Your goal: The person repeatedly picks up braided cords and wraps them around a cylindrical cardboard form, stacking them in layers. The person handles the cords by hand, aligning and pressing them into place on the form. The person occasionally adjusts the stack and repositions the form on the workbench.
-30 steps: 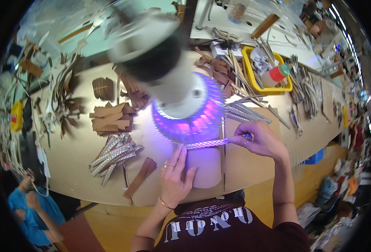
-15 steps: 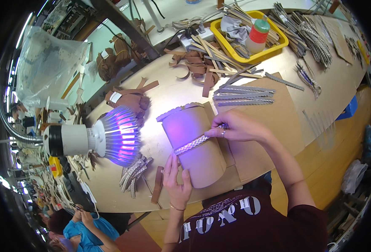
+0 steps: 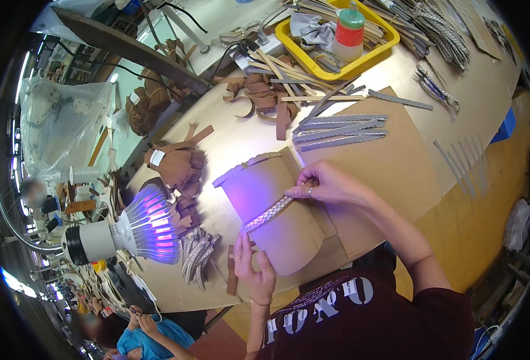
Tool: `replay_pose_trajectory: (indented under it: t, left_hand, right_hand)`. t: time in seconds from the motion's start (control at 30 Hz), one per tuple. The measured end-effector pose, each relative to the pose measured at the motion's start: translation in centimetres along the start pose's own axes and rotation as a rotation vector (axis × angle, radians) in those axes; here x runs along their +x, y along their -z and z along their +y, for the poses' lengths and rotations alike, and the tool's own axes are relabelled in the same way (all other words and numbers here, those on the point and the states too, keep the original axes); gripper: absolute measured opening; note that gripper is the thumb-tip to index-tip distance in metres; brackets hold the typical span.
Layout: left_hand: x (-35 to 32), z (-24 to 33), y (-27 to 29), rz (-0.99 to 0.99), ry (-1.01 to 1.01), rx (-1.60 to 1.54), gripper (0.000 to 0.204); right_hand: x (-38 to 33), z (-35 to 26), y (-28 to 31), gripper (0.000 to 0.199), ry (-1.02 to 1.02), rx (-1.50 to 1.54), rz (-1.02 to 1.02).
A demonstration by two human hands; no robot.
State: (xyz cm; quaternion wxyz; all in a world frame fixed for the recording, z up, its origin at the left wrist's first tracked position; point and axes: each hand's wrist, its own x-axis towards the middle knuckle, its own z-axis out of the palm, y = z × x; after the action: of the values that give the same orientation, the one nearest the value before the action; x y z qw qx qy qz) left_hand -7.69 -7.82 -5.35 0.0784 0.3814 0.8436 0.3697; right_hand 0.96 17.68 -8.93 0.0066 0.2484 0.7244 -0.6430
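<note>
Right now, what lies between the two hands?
In the head view, a silvery braided strip spans from left hand to right hand, lying across a rounded tan form.

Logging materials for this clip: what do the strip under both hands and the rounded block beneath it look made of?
The braided strip looks like woven leather or a synthetic, silvery-grey with a slight sheen; the plaited pattern shows. The rounded block seems to be smooth matte tan wood or board, judging by its even, dull surface, though it cannot be told for sure. The left hand and right hand press the strip onto it.

Yellow tray (image 3: 313, 57), purple lamp (image 3: 151, 225), grey strips (image 3: 340, 132).
</note>
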Motion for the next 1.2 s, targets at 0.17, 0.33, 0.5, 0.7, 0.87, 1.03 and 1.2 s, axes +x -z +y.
replay_pose_trajectory:
  t: [0.17, 0.33, 0.5, 0.7, 0.87, 1.03, 1.2]
  left_hand:
    - [-0.3, 0.4, 0.1, -0.019, 0.094, -0.066, 0.051]
    - [-0.4, 0.1, 0.0, -0.017, 0.081, -0.022, 0.051]
    - [-0.5, 0.1, 0.1, -0.022, 0.072, -0.053, 0.049]
    - [-0.1, 0.7, 0.3, -0.029, 0.059, -0.056, 0.048]
    - [-0.4, 0.5, -0.3, 0.018, 0.058, -0.060, 0.048]
    - [-0.6, -0.1, -1.4, 0.083, 0.085, -0.193, 0.049]
    - [-0.5, -0.6, -1.8, 0.122, 0.066, -0.298, 0.046]
  right_hand:
    - [0.2, 0.8, -0.8, 0.048, -0.039, 0.147, -0.002]
    - [-0.1, 0.8, -0.9, 0.032, -0.059, 0.173, -0.032]
    - [-0.7, 0.2, -1.1, 0.030, -0.068, 0.166, 0.010]
    - [-1.3, 0.2, -2.4, 0.027, -0.178, 0.360, 0.009]
    - [-1.8, 0.1, -5.0, 0.028, -0.140, 0.548, 0.252]
    - [-2.6, -0.7, -5.1, 0.024, -0.354, 0.719, 0.216]
    - [-2.8, -0.9, -5.8, 0.026, -0.233, 0.670, 0.302]
